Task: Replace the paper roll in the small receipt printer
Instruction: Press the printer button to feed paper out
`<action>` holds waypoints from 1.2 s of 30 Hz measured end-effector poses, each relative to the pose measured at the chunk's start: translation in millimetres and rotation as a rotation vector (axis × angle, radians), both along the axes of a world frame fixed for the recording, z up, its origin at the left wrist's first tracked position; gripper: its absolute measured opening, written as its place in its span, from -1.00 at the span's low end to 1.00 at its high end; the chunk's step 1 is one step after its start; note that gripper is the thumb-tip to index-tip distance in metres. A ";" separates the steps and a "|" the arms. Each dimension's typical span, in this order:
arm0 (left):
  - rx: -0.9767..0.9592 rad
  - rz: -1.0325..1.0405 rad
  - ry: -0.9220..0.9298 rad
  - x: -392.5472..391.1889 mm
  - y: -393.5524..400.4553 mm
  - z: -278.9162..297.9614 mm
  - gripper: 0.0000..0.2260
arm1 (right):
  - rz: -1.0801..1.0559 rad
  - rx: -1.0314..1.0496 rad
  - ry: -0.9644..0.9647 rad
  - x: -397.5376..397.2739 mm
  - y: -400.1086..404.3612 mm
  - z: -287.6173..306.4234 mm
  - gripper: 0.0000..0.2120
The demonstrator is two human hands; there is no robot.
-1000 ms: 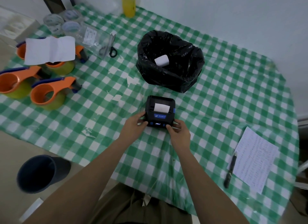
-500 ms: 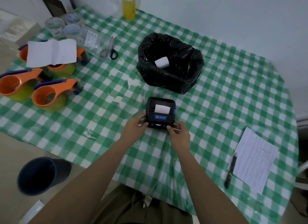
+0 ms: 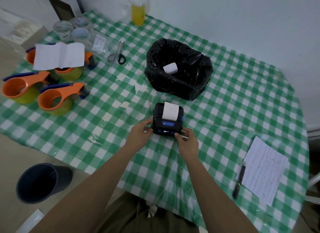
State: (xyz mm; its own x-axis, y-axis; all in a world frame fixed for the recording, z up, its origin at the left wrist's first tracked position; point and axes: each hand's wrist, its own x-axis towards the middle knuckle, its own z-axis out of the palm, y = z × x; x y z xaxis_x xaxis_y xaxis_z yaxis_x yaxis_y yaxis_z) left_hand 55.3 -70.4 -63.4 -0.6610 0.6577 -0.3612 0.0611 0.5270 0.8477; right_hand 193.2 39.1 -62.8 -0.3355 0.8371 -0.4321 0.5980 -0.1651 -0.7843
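Observation:
The small black receipt printer (image 3: 158, 114) sits on the green checked tablecloth in the middle of the table, lid closed. A strip of white paper (image 3: 170, 111) sticks out of its slot and lies back over the lid. My left hand (image 3: 140, 134) grips the printer's left front corner. My right hand (image 3: 187, 140) holds its right front corner, a fingertip on the front panel by the blue buttons. A white paper roll (image 3: 170, 68) lies inside the black rubbish bag (image 3: 180, 83) behind the printer.
Three orange tape dispensers (image 3: 53, 101) and a white sheet (image 3: 58, 55) stand at the left, with scissors (image 3: 119, 54) and tape rolls behind. A yellow bottle (image 3: 138, 14) is at the back. A pen (image 3: 239, 180) and printed page (image 3: 265, 168) lie right. A dark bin (image 3: 41, 182) stands on the floor.
The white paper strip has grown longer out of the printer's slot. Both hands stay on the printer's front corners.

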 end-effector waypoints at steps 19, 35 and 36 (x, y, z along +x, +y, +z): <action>-0.010 0.000 0.010 -0.9 -4.8 6.1 -0.63 | -0.011 -0.001 0.007 -1.3 -1.4 0.4 -0.61; -0.071 -0.011 0.096 -5.9 0.1 7.4 -0.68 | 0.003 0.002 -0.005 -0.4 0.5 -1.2 -0.61; -0.077 -0.010 0.104 -6.0 0.7 7.6 -0.68 | 0.002 0.001 -0.005 -0.3 0.5 -1.1 -0.61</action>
State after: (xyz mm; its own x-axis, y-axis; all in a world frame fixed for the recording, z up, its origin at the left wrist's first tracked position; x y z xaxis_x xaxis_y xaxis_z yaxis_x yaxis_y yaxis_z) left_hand 49.3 -69.7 -55.8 -0.6911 0.6373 -0.3410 0.1522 0.5894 0.7933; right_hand 192.8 39.6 -63.8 -0.3354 0.8369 -0.4325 0.6023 -0.1625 -0.7815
